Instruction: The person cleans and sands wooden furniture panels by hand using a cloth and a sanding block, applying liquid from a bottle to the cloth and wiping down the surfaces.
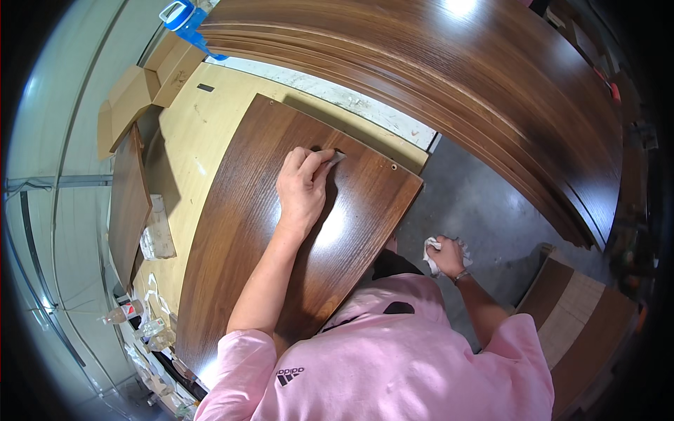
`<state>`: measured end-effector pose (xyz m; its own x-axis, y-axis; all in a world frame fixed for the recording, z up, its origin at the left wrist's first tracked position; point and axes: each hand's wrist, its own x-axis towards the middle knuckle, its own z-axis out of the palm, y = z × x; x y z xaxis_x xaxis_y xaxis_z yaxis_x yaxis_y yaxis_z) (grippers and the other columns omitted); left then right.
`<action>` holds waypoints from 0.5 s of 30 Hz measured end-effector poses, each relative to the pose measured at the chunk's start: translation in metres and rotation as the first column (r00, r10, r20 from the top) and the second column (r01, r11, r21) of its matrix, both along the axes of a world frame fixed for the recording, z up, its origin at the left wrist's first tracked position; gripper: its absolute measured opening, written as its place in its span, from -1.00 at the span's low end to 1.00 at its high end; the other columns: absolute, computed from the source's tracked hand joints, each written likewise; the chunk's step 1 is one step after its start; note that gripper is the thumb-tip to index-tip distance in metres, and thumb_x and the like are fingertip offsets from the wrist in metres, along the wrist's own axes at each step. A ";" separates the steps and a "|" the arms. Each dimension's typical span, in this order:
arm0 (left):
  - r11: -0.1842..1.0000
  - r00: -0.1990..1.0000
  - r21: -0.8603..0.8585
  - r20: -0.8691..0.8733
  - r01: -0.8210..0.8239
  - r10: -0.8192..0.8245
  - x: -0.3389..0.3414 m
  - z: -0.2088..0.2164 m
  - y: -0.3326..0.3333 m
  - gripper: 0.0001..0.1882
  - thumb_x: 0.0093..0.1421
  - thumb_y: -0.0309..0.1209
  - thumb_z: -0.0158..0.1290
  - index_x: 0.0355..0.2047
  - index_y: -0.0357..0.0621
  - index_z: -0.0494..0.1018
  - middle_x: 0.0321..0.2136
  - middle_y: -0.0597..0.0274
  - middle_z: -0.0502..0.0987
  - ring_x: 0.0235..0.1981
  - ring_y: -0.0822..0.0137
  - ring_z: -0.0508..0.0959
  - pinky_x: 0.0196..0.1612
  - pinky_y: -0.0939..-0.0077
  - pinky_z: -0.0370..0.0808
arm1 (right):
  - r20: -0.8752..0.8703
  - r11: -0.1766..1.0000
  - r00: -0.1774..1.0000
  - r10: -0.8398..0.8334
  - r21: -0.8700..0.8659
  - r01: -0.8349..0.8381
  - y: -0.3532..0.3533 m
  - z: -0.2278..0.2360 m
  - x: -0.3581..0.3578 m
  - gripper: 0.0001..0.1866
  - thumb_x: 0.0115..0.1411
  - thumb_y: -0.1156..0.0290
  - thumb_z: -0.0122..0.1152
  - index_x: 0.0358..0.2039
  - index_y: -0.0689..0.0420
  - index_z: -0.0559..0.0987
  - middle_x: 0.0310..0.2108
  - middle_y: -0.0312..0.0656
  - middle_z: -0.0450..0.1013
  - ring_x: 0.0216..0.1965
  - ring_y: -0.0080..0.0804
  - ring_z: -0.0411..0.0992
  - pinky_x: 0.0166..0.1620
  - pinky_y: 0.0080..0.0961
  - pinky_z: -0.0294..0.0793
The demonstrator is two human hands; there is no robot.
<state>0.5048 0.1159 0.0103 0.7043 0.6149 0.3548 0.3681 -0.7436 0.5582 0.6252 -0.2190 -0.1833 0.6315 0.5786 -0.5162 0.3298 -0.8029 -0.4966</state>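
Observation:
A dark brown wood-grain panel (246, 175) lies flat on a pale work table in front of me. My left hand (303, 184) rests over its far part, fingers closed in a pinch on a small pale, thin piece (337, 158). That piece sits beside a dark spot on the panel; its exact kind cannot be made out. Near the panel's far edge there are small round holes. Off to the right, past the panel's edge and above the grey floor, my right hand (448, 259) is closed around a crumpled white cloth (431, 251).
A tall stack of brown panels (421, 77) spans the far right. A blue bottle (186, 21) stands by its left end. Left are an open cardboard box (133, 91), a leaning brown board (128, 210) and plastic bottles (125, 311). More boards (576, 309) lie low at right.

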 end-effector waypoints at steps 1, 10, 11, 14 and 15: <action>1.000 1.000 0.000 0.000 0.001 -0.001 0.000 -0.001 0.001 -0.77 0.08 -0.69 0.14 -0.24 -0.20 0.59 -0.44 0.14 0.44 -0.37 0.20 0.51 -0.28 0.39 0.45 | -0.004 1.000 1.000 -0.001 -0.009 0.001 0.000 0.001 0.000 -0.69 0.04 0.18 0.22 -0.39 0.20 0.59 -0.40 0.17 0.55 -0.28 0.17 0.54 -0.16 -0.03 0.50; 0.999 0.999 -0.017 -0.021 -0.035 0.035 0.000 0.001 0.000 -0.84 0.06 -0.57 0.21 -0.32 -0.09 0.62 -0.47 0.24 0.44 -0.36 0.18 0.51 -0.31 0.30 0.47 | -0.009 0.999 1.000 0.015 -0.037 -0.015 0.001 -0.002 0.000 -0.70 0.05 0.18 0.21 -0.41 0.19 0.58 -0.40 0.15 0.56 -0.27 0.15 0.55 -0.14 -0.04 0.50; 0.999 0.999 0.009 -0.018 -0.040 0.040 0.001 0.002 0.000 -0.82 0.05 -0.62 0.20 -0.31 -0.15 0.62 -0.48 0.21 0.44 -0.39 0.20 0.51 -0.32 0.36 0.46 | -0.003 0.999 1.000 0.022 -0.037 -0.022 0.001 -0.003 0.000 -0.71 0.05 0.18 0.21 -0.41 0.19 0.59 -0.40 0.15 0.56 -0.27 0.15 0.55 -0.14 -0.04 0.50; 0.998 0.999 0.040 -0.021 -0.040 0.041 0.001 0.004 -0.002 -0.79 0.03 -0.67 0.20 -0.29 -0.21 0.61 -0.49 0.18 0.44 -0.43 0.22 0.51 -0.34 0.42 0.45 | -0.004 0.999 1.000 0.020 -0.039 -0.020 0.001 -0.004 0.000 -0.70 0.05 0.18 0.21 -0.41 0.19 0.59 -0.39 0.15 0.56 -0.27 0.15 0.55 -0.13 -0.04 0.50; 0.998 0.999 0.047 -0.027 -0.034 0.035 0.001 0.004 -0.002 -0.79 0.03 -0.66 0.20 -0.29 -0.20 0.61 -0.49 0.19 0.44 -0.44 0.22 0.51 -0.34 0.42 0.45 | -0.003 0.999 1.000 0.021 -0.039 -0.021 0.002 -0.004 0.000 -0.70 0.05 0.18 0.21 -0.41 0.19 0.59 -0.39 0.15 0.56 -0.27 0.15 0.55 -0.13 -0.04 0.50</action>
<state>0.5057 0.1135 0.0146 0.6926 0.6224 0.3645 0.4088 -0.7551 0.5125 0.6256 -0.2173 -0.1872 0.6180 0.5710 -0.5404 0.3451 -0.8146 -0.4661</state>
